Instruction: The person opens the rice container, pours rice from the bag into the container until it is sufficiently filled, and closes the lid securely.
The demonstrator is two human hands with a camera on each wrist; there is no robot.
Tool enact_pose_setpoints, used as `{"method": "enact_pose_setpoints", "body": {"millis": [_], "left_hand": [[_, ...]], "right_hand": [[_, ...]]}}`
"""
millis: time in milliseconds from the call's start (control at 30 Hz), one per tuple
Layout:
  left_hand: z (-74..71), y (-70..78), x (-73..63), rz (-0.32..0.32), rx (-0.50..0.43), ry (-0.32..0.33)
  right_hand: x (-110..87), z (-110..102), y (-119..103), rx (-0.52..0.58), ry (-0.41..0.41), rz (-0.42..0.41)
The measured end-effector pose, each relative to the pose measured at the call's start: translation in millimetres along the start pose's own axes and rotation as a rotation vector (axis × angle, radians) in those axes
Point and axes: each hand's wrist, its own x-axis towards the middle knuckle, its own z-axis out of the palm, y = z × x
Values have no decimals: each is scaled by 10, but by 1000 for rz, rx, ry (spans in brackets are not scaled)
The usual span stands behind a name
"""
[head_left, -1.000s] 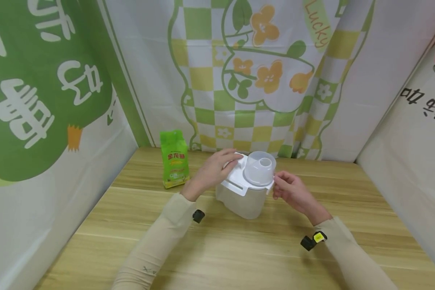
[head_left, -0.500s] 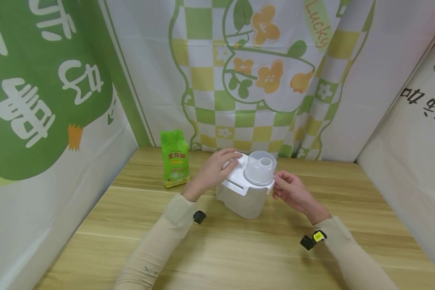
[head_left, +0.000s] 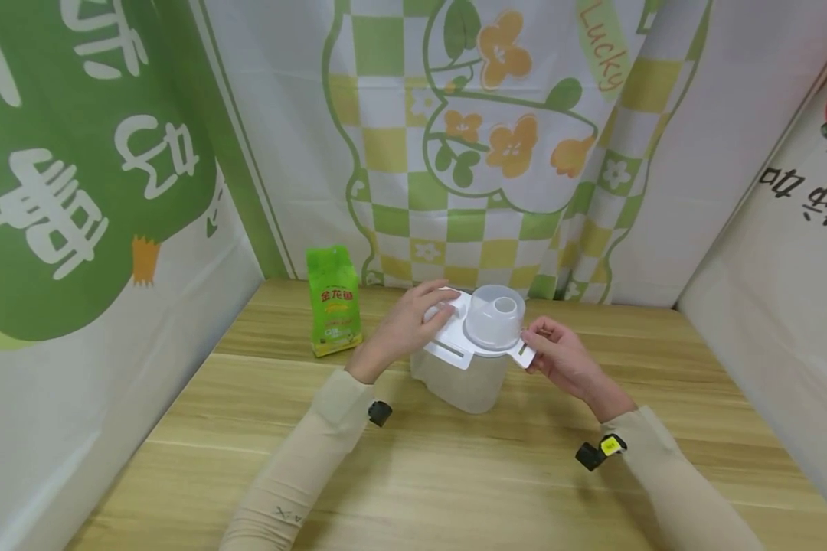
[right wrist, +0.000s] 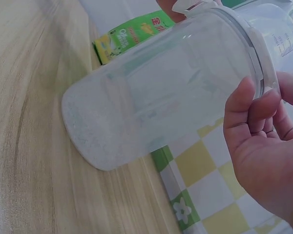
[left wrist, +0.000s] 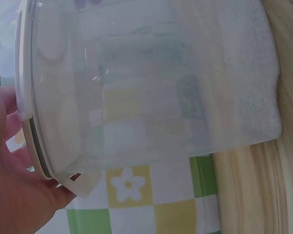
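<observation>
A translucent storage container (head_left: 458, 386) stands upright on the table, with pale, grainy contents showing low through its wall in both wrist views. Its white lid (head_left: 448, 337) carries a clear measuring cup (head_left: 491, 325), upside down, with scale marks visible in the right wrist view. My left hand (head_left: 408, 321) holds the lid's left end, fingers across the top and thumb nearer me. At the right end, my right hand (head_left: 567, 360) pinches a white slotted latch (head_left: 524, 354) between thumb and fingers; the latch sticks outward from the lid. Another slotted latch (head_left: 449, 352) at the front also stands out.
A bright green food bag (head_left: 335, 306) stands upright behind my left forearm, left of the container. The wooden table (head_left: 455, 490) meets a checked, flowered curtain (head_left: 448, 229) at the back. Printed cloth hangs on both sides.
The right-hand latch has swung up and outward from hanging down to sticking out, with my right hand moving slightly right with it. My left hand stays on the lid.
</observation>
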Motion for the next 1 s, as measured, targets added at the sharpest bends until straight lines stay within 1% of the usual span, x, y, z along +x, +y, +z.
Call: {"method": "enact_pose_setpoints", "body": {"millis": [67, 133, 233, 300, 367, 467, 600, 733, 867, 1000], "left_hand": [[3, -9, -1, 7, 1, 20], [1, -22, -10, -18, 0, 41], [-12, -49, -38, -115, -11, 42], [-30, -71, -71, -209, -35, 14], [-52, -97, -102, -285, -61, -19], [-89, -144, -147, -349, -110, -59], [-109, -216, -183, -372, -164, -105], [-112, -257, -204, -391, -222, -139], [-95, -295, -218, -409, -268, -169], [-70, -336, -225, -406, -314, -191]], "right_hand": [[-3, 6, -20, -12, 5, 4], [-6, 10, -38, -23, 11, 8], [-8, 15, -60, -47, 20, 17], [-11, 13, -72, -65, 23, 32], [-12, 12, -81, -83, 25, 45], [-16, 4, -95, -108, 23, 62], [-26, -16, -120, -155, 17, 78], [-38, -34, -159, -247, 13, 107], [-50, -48, -206, -410, 20, 106], [-63, -19, -283, -590, 34, 28]]}}
